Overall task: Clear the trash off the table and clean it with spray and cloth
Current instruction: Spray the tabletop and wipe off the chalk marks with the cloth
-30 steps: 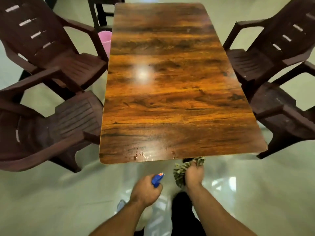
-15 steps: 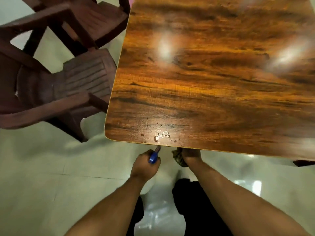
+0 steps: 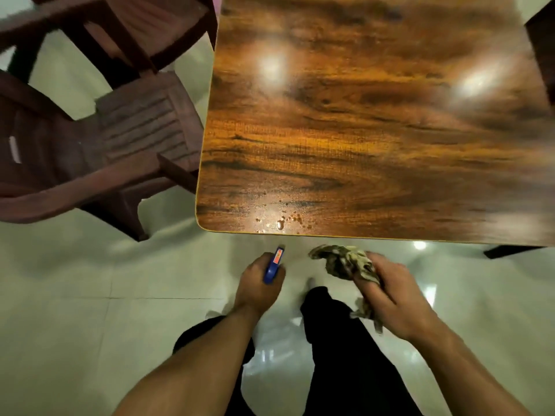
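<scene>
Cloth is sitting bottom centre-right of frame, just below the table edge and not touching it. It's looking soft, limp and light, so prob. no slip risk. Best held bunched in the palm w/ a loose pad sticking out front for wiping. Right hand is doing about that: fingers curling round the crumpled cloth, one end poking out toward the table, a tail hanging below the palm.

Spray bottle is at bottom centre. Only the blue head is showing; the body is hidden under the left hand, which is wrapping round the neck. Judging it rigid plastic, light-ish; grip at neck, finger on trigger. Can't tell if a finger is on it now.

Droplets are lying on the glossy top near its lower-left corner; the surface is prob. slick when wet. Chair is standing at left.

Vs 0.5 s ago: right hand was tucked up against the table edge, cloth half hidden. Now it's sitting lower and further right, cloth in full view. Left hand and droplets are staying approx. where they were.
</scene>
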A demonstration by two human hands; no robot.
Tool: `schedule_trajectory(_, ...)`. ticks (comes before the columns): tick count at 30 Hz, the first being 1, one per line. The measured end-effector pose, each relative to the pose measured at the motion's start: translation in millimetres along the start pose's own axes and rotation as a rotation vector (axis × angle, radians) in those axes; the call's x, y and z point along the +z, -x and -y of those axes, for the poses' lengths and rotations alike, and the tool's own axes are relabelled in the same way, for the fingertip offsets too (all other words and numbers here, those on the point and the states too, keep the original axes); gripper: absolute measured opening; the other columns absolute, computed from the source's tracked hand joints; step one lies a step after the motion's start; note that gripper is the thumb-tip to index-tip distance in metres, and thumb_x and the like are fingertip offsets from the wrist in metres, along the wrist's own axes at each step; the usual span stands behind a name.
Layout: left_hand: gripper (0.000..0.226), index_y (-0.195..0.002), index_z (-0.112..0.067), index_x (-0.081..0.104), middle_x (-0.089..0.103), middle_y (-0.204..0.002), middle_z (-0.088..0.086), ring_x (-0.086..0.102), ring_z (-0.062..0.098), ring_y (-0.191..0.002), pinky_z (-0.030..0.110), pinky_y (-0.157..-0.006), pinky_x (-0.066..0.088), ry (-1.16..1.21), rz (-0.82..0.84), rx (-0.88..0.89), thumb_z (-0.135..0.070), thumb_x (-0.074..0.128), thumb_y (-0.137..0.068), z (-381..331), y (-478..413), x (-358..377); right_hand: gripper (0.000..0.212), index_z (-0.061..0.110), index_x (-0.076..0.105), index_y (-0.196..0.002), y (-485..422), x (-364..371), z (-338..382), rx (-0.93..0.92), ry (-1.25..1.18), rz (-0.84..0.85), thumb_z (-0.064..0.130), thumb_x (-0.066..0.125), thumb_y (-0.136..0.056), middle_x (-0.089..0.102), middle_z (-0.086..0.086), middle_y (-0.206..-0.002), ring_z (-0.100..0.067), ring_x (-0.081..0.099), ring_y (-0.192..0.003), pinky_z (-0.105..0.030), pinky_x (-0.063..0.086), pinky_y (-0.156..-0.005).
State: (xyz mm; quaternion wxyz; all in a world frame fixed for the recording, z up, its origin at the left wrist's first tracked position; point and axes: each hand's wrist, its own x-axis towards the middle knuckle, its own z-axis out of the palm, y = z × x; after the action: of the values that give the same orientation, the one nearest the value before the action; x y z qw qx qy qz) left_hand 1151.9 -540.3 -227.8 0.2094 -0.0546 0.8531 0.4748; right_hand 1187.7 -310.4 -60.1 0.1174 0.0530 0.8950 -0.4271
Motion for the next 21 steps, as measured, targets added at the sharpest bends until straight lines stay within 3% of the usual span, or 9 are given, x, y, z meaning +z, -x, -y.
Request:
schedule_trajectory(2,0.019,-0.079,-0.022,0.052,0.055,-0.063,-0.002,0.053,0.021,-0.060,0.039,-0.059,0.046,0.023,-0.004,-0.006,-0.030,0.064,-0.092,-26,15,-10,0.019,0.033,0.062,-0.100,9,-17,19,-0.038,-0.055,-0.236,0.022,0.048,-0.095,0.065,0.014,-0.081,-0.013,0.067,-0.065,-0.031,0.053,-0.058)
schedule_trajectory(5,0.018,-0.082,-0.019,0.056,0.059,-0.065,0.001,0.056,0.024,-0.062,0.044,-0.062,0.050,0.037,0.007,-0.034,-0.033,0.064,-0.091,-52,13,-23,0.040,0.011,0.061,-0.122,-24,-15,34,0.027,0.206,-0.516,0.025,0.042,-0.090,0.063,-0.008,-0.120,-0.028,0.057,-0.112,-0.040,0.045,-0.094)
schedule_trajectory(9,0.015,-0.087,-0.021,0.058,0.065,-0.073,0.001,0.062,0.025,-0.069,0.041,-0.066,0.053,-0.022,0.021,-0.078,-0.034,0.065,-0.090,-31,8,-32,0.067,0.014,0.033,-0.154,-82,66,63,0.112,0.453,-0.204,0.028,0.047,-0.090,0.024,-0.007,-0.164,-0.025,0.014,-0.153,-0.051,0.013,-0.124)
schedule_trajectory(12,0.028,-0.118,-0.020,0.060,0.069,-0.119,0.012,0.059,0.024,-0.114,0.007,-0.097,0.042,-0.205,-0.154,-0.064,-0.017,0.066,-0.091,-19,-4,-41,0.067,0.011,0.040,-0.151,-104,139,100,-0.256,0.529,-0.077,0.024,0.054,-0.087,0.032,-0.009,-0.161,-0.028,0.024,-0.150,-0.047,0.015,-0.124)
schedule_trajectory(13,0.037,-0.131,-0.010,0.052,0.061,-0.131,0.021,0.051,0.024,-0.125,0.010,-0.111,0.030,-0.380,-0.303,-0.042,-0.010,0.058,-0.095,-30,-8,-38,0.062,0.010,0.047,-0.147,-108,157,106,-0.403,0.539,-0.046,0.023,0.057,-0.088,0.038,-0.009,-0.158,-0.029,0.030,-0.148,-0.047,0.020,-0.123)
schedule_trajectory(14,0.038,-0.136,-0.001,0.043,0.052,-0.138,0.027,0.045,0.031,-0.132,0.026,-0.120,0.028,-0.491,-0.222,-0.067,-0.007,0.047,-0.099,-43,-8,-50,0.055,0.009,0.052,-0.143,-112,168,107,-0.563,0.547,-0.021,0.019,0.059,-0.089,0.044,-0.009,-0.154,-0.030,0.035,-0.145,-0.046,0.025,-0.120)
schedule_trajectory(17,0.035,-0.131,0.006,0.044,0.050,-0.135,0.034,0.049,0.047,-0.123,0.061,-0.111,0.036,-0.383,-0.214,-0.241,0.002,0.040,-0.097,-49,-13,-46,0.033,0.008,0.063,-0.130,-113,174,71,-1.098,0.541,0.086,0.008,0.052,-0.099,0.061,-0.010,-0.137,-0.030,0.050,-0.132,-0.042,0.034,-0.112)
schedule_trajectory(19,0.027,-0.123,-0.006,0.052,0.056,-0.128,0.032,0.056,0.035,-0.103,0.056,-0.100,0.043,-0.263,-0.216,-0.392,-0.006,0.044,-0.097,20,-9,-43,0.032,0.010,0.065,-0.127,-119,174,24,-1.257,0.583,0.253,0.008,0.049,-0.099,0.064,-0.009,-0.132,-0.028,0.055,-0.126,-0.038,0.041,-0.107)
schedule_trajectory(21,0.005,-0.094,-0.022,0.056,0.071,-0.099,0.016,0.057,0.024,-0.077,0.040,-0.077,0.049,-0.146,-0.302,-0.354,-0.027,0.057,-0.094,81,-28,-40,0.033,0.014,0.067,-0.124,-137,180,-33,-1.167,0.655,0.404,0.013,0.048,-0.097,0.065,-0.006,-0.129,-0.028,0.060,-0.120,-0.034,0.048,-0.101)
